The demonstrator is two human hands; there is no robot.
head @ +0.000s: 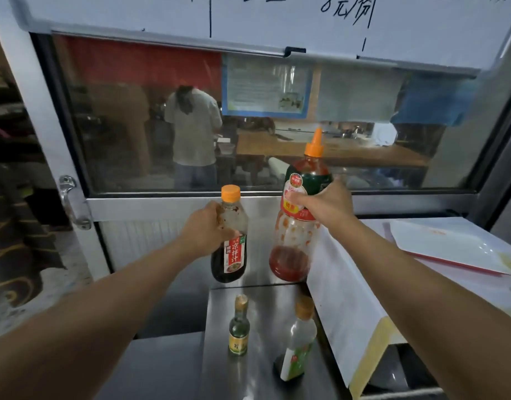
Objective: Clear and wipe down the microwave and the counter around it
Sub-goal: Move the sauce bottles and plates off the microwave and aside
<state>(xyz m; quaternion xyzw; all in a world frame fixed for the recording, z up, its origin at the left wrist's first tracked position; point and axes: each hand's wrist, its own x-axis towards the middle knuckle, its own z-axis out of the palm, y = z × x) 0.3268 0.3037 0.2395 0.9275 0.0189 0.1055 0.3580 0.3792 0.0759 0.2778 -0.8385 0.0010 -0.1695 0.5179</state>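
My left hand [208, 226] grips a dark sauce bottle [230, 249] with an orange cap and a red label, at its upper body. My right hand [326, 202] grips a tall chili sauce bottle [294, 241] with an orange nozzle cap around its labelled middle; red sauce fills only its bottom. Both bottles stand upright at the back of the steel counter [260, 287], below the window. The white microwave [343, 298] stands just right of them, its top under my right forearm.
On the steel surface nearer me stand a small green bottle [239, 327] and a clear bottle with dark liquid [297, 342]. Papers and a white folder [447, 246] lie on the microwave top. Behind the glass window [133, 125] a person stands in a kitchen.
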